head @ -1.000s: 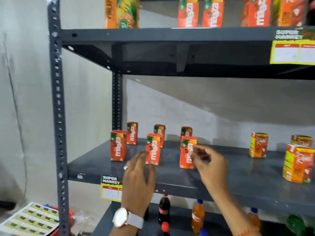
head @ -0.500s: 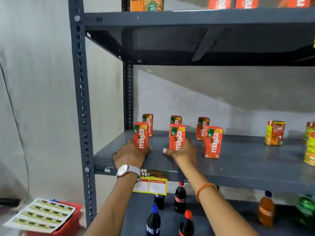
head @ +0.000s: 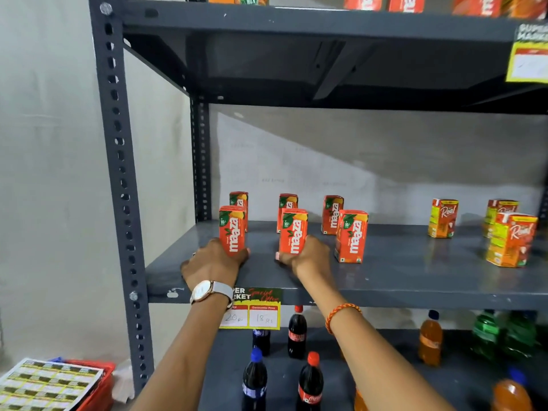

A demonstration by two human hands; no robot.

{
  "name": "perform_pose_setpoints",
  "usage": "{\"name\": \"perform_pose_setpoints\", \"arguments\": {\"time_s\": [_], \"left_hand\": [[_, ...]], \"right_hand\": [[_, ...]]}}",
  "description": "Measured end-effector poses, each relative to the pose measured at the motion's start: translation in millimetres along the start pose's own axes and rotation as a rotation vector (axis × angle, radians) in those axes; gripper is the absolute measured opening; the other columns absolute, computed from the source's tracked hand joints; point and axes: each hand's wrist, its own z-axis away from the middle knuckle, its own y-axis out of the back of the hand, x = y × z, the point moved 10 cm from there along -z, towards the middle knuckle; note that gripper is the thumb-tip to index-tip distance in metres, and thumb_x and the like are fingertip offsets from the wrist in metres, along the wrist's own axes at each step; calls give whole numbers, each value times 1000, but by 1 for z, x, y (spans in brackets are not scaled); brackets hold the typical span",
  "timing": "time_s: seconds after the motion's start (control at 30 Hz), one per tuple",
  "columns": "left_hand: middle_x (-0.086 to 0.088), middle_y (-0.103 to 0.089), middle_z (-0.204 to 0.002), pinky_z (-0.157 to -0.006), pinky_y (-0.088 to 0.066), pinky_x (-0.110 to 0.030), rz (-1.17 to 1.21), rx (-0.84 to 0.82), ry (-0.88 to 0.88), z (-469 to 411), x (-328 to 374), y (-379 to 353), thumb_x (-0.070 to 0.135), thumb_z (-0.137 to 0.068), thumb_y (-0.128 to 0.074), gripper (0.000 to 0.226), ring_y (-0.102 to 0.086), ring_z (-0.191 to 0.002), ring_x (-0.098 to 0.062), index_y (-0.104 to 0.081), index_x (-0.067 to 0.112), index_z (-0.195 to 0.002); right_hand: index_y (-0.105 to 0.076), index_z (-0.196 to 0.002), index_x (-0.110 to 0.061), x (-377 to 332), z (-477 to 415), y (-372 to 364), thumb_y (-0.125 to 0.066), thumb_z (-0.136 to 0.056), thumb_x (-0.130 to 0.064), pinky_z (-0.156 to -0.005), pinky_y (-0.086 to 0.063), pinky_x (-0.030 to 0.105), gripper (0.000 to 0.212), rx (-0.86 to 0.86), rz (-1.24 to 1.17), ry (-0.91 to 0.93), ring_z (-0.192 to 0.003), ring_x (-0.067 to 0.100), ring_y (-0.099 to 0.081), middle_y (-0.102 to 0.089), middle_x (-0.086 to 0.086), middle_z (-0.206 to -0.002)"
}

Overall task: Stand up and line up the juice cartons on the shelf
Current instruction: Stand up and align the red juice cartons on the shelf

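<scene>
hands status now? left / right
Left hand: closed on front-left Maaza carton.
Right hand: closed on front-middle Maaza carton.

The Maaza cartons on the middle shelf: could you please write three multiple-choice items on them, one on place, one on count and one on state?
1. Where is the left hand?
A. at the front-left Maaza carton
B. on a cola bottle
C. on the top shelf

2. How many Maaza cartons stand on the middle shelf?
A. four
B. six
C. nine

3. How does the front-middle Maaza carton, at the right hand, stand?
A. lying flat
B. upside down
C. upright

Answers: 1 A, its fingers wrap that carton's base. 2 B, three in front and three behind. 3 C, it stands on its base with its top flat.
</scene>
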Motion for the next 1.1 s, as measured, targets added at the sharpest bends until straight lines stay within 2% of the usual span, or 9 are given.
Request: {"name": "perform_pose_setpoints", "arguments": {"time_s": [0.13, 0.27, 0.37, 0.4, 0.53, 0.6, 0.67, 0.83, 1.1], "left_hand": [[-16, -65, -108, -84, -46, -42, 93, 7, 8, 4, -3, 4, 70, -70, -57, 73, -61, -97, -35, -51, 13, -117], [-26, -57, -121, -82, -47, -51, 274, 262, -160, 29, 20, 38, 56, -75, -62, 85, -55, -107, -44, -32, 7, -138], [-25, -55, -124, -81, -48, -47, 318, 292, -303, 53, 61, 44, 51, -79, -61, 80, -55, -107, -42, -32, 8, -139], [-24, -54, -126, -82, -47, -46, 332, 246, -310, 58, 76, 38, 51, -79, -61, 81, -54, -109, -41, -30, 8, -140], [-21, -57, -123, -90, -44, -44, 219, -49, -159, 63, 112, -17, 60, -75, -61, 87, -55, -112, -37, -32, 2, -133], [-17, -55, -127, -104, -33, -45, 72, -135, -49, 63, 109, -41, 68, -71, -58, 91, -53, -117, -32, -35, 1, -127], [-15, -57, -126, -109, -25, -47, 37, -113, 19, 61, 102, -48, 68, -70, -58, 89, -54, -116, -30, -38, 1, -125], [-16, -63, -118, -107, -31, -46, 38, -50, 56, 59, 101, -42, 60, -77, -58, 70, -57, -111, -32, -46, 4, -116], [-16, -63, -116, -104, -35, -46, 18, -46, 84, 57, 100, -45, 61, -75, -60, 67, -57, -110, -33, -51, 7, -114]], "right_hand": [[-56, -116, -8, -2, 18, 15, -76, -70, -38, -81, -49, 28, 58, 40, -152, 63, -106, 25, -64, -66, 11, -118], [-62, -101, -7, 5, 48, 97, -72, -75, -34, -69, -54, 18, 38, 403, -334, 302, -83, 18, -66, -70, 8, -95], [-58, -101, -4, 32, 39, 147, -78, -70, -28, -72, -49, 26, 43, 590, -309, 250, -83, 18, -56, -61, 13, -101], [-56, -108, -3, 43, 26, 152, -79, -68, -28, -76, -46, 27, 52, 549, -287, 176, -91, 22, -57, -60, 16, -108], [-38, -137, -3, 72, -17, 113, -82, -63, -32, -99, -41, 36, 91, 58, -229, -109, -127, 32, -48, -47, 17, -142], [-47, -130, -4, 73, -27, 102, -85, -60, -28, -102, -44, 42, 83, -42, -159, -82, -121, 30, -54, -54, 15, -136], [-55, -118, -6, 73, -36, 94, -84, -62, -19, -100, -47, 45, 64, -105, -121, -41, -113, 28, -60, -63, 13, -126], [-58, -118, -3, 75, -44, 91, -74, -74, -9, -100, -46, 43, 47, -203, -134, 21, -113, 28, -61, -64, 13, -123], [-60, -116, -2, 77, -48, 86, -74, -73, -6, -100, -47, 46, 46, -228, -168, 46, -111, 28, -63, -66, 13, -121]]}}
